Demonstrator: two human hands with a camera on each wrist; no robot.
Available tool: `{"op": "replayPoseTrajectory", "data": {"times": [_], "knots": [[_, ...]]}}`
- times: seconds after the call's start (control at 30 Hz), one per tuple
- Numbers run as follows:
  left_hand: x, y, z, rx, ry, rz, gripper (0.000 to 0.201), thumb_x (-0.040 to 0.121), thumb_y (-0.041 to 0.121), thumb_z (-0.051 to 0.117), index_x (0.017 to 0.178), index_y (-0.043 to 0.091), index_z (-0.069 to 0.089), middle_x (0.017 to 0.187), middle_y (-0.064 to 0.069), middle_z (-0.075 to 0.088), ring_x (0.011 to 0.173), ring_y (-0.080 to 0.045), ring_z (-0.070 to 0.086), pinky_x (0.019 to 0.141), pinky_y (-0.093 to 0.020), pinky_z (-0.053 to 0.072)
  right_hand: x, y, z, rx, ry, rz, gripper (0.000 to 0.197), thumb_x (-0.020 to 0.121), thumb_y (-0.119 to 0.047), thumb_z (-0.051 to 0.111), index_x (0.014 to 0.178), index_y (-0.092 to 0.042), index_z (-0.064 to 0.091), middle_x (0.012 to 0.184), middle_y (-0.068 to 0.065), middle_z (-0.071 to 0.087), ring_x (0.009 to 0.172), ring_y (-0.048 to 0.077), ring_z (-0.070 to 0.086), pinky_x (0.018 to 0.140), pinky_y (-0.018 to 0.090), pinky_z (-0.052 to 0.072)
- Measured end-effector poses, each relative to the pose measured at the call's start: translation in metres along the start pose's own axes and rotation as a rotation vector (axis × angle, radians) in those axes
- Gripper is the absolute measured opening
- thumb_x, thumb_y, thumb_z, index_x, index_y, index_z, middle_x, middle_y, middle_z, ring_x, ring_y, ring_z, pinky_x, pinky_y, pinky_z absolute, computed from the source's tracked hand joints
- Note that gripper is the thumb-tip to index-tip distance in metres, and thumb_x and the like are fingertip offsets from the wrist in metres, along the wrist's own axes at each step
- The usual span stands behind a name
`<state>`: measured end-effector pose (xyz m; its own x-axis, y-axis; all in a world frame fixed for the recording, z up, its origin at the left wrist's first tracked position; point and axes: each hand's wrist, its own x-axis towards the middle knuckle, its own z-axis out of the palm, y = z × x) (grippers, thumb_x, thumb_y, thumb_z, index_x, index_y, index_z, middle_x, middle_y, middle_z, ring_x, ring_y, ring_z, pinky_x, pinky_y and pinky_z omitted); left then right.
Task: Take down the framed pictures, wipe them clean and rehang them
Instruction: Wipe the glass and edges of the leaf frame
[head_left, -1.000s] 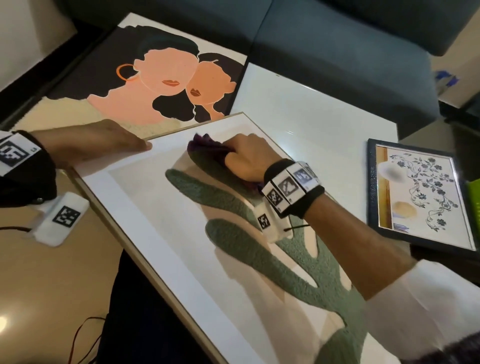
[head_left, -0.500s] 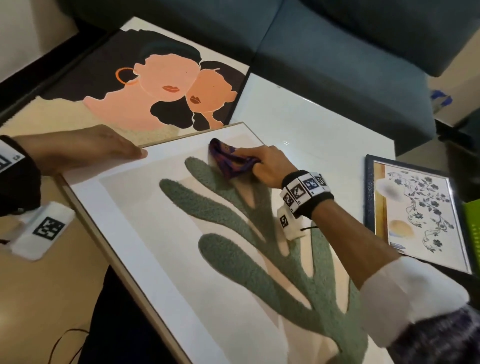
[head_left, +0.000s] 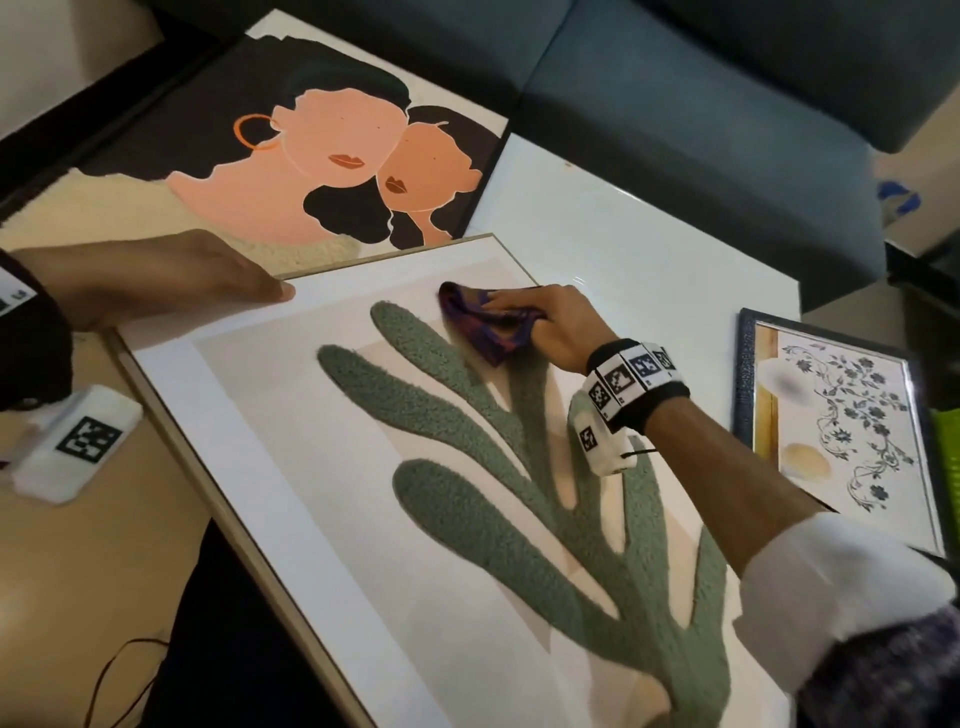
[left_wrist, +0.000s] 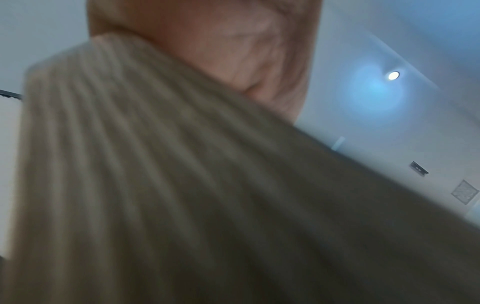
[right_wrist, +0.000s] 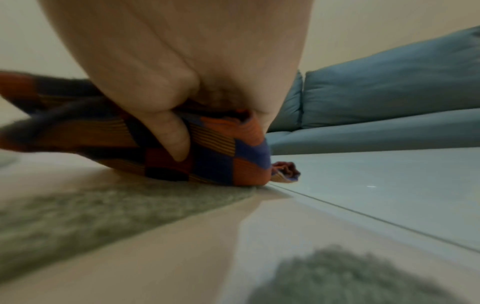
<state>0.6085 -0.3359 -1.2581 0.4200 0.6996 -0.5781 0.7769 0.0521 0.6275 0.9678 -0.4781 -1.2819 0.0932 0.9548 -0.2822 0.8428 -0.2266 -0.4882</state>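
Note:
A large framed picture (head_left: 291, 519) of a green leaf shape lies flat in front of me, partly on the white table (head_left: 649, 244). My right hand (head_left: 550, 322) grips a bunched purple and orange checked cloth (head_left: 483, 325) and presses it on the glass near the far right edge of the frame. In the right wrist view the curled fingers (right_wrist: 171, 139) hold the cloth (right_wrist: 221, 160) against the glass. My left hand (head_left: 208, 280) lies flat on the frame's far left corner. The left wrist view shows only a blurred sleeve (left_wrist: 182, 195).
A picture of two faces (head_left: 322, 156) lies at the back left. A smaller framed floral picture (head_left: 841, 441) lies on the right. A blue sofa (head_left: 701, 104) runs behind the table. A white tagged device (head_left: 78, 441) sits at my left.
My right hand has swept the cloth from the upper middle of the glass rightwards to the frame's far right edge. The left hand stays on the far left corner.

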Motion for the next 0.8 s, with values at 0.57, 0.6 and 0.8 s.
{"op": "replayPoseTrajectory", "data": {"times": [0.57,0.6,0.8], "knots": [[-0.032,0.023,0.001,-0.102,-0.058,0.013,0.039,0.096,0.044,0.07,0.085,0.009,0.083,0.088,-0.014,0.081,0.077,-0.036,0.078,0.076,-0.037,0.06,0.015,0.0,0.002,0.062,-0.002,-0.026,0.064,0.081,0.006,0.047,0.124,-0.036,0.071,0.13,-0.01,0.068,0.122,0.017,0.059,0.108,0.029,0.044],[-0.033,0.024,0.001,-0.104,-0.057,0.013,0.039,0.096,0.044,0.07,0.086,0.009,0.083,0.088,-0.014,0.081,0.077,-0.036,0.078,0.076,-0.037,0.061,0.018,0.006,-0.001,0.05,0.047,0.039,0.065,0.081,0.003,0.046,0.125,-0.038,0.07,0.128,-0.007,0.07,0.118,0.023,0.061,0.103,0.034,0.048],[-0.031,0.021,0.001,-0.119,-0.069,0.036,0.04,0.094,0.045,0.071,0.082,0.009,0.083,0.087,-0.015,0.08,0.082,-0.042,0.077,0.081,-0.043,0.06,0.015,-0.005,0.007,0.053,-0.083,-0.113,0.067,0.076,-0.003,0.043,0.127,-0.037,0.069,0.135,-0.012,0.065,0.127,0.016,0.056,0.112,0.029,0.039]]}}
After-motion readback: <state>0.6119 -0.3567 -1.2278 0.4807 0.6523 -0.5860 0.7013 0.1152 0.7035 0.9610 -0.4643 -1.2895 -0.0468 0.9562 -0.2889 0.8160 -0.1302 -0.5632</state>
